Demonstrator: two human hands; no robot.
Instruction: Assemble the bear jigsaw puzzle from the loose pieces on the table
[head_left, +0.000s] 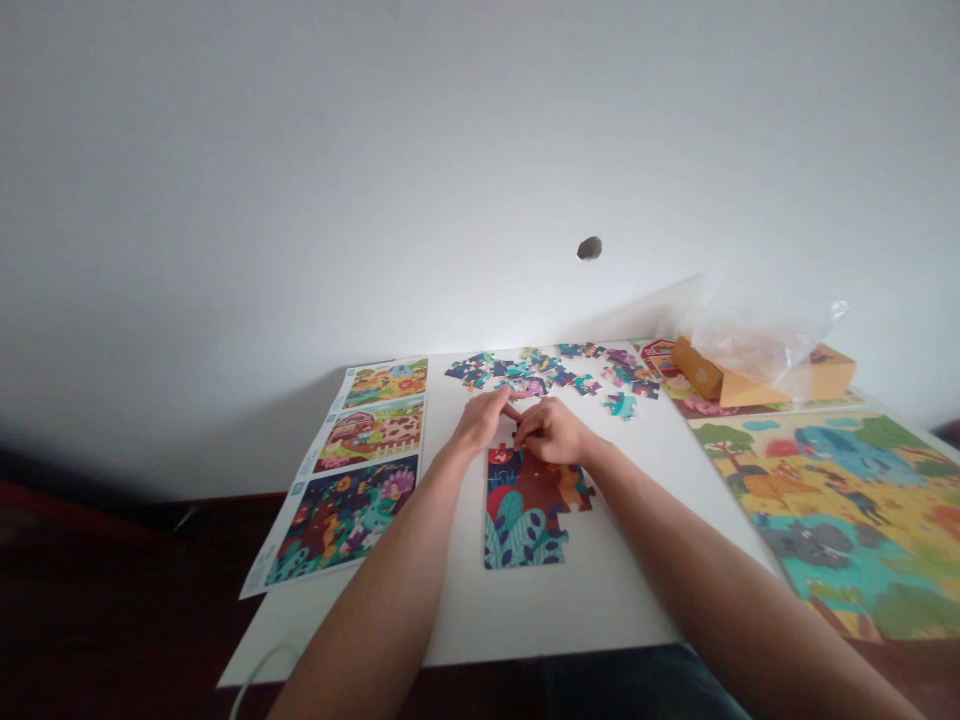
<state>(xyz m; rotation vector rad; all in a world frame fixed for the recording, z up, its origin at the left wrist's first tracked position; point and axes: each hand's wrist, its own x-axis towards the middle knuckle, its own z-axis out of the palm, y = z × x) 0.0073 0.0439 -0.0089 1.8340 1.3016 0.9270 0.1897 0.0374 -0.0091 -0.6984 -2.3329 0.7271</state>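
Note:
A partly joined jigsaw (529, 510) with dark leaves and a brown animal lies on the white table (600, 590) in front of me. Both my hands meet at its far edge. My left hand (484, 418) rests with fingers stretched toward the top left corner of the jigsaw. My right hand (551, 432) is curled, its fingertips pinched on a small piece I cannot make out. Several loose puzzle pieces (555, 372) lie scattered just beyond my hands.
A printed sheet (356, 470) with three puzzle pictures lies at the left. At the right lies a finished savanna puzzle (847, 510). Behind it stand a yellow cardboard box (712, 378) and a clear plastic bag (757, 335). A white wall backs the table.

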